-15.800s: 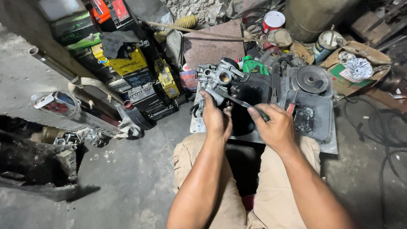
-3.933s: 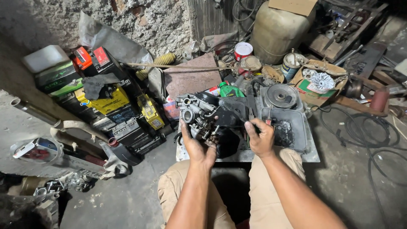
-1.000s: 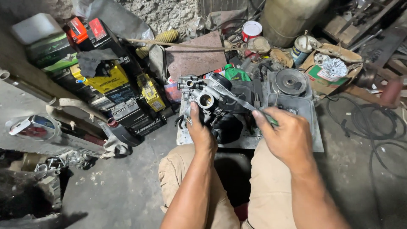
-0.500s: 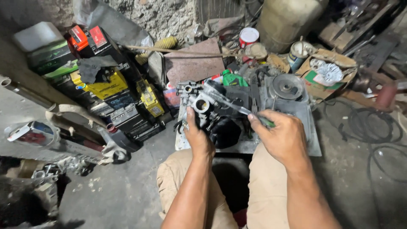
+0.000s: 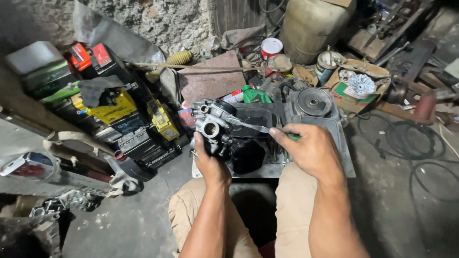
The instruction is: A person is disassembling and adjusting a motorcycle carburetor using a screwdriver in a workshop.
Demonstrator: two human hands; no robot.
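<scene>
Head view: your left hand (image 5: 209,160) grips the grey carburetor (image 5: 211,125) from below, lifting it off the metal tray (image 5: 345,160) so its round bore faces you and the side fittings stay reachable. Your right hand (image 5: 310,149) is closed on a green-handled screwdriver (image 5: 260,128), shaft angled left so the tip meets the carburetor's upper body. The tray sits on the floor just ahead of your knees; a black rubber piece (image 5: 247,155) lies beside the carburetor, a pulley (image 5: 313,101) farther back.

Grimy metal carburetor (image 5: 213,125), green-handled screwdriver (image 5: 260,128)
</scene>
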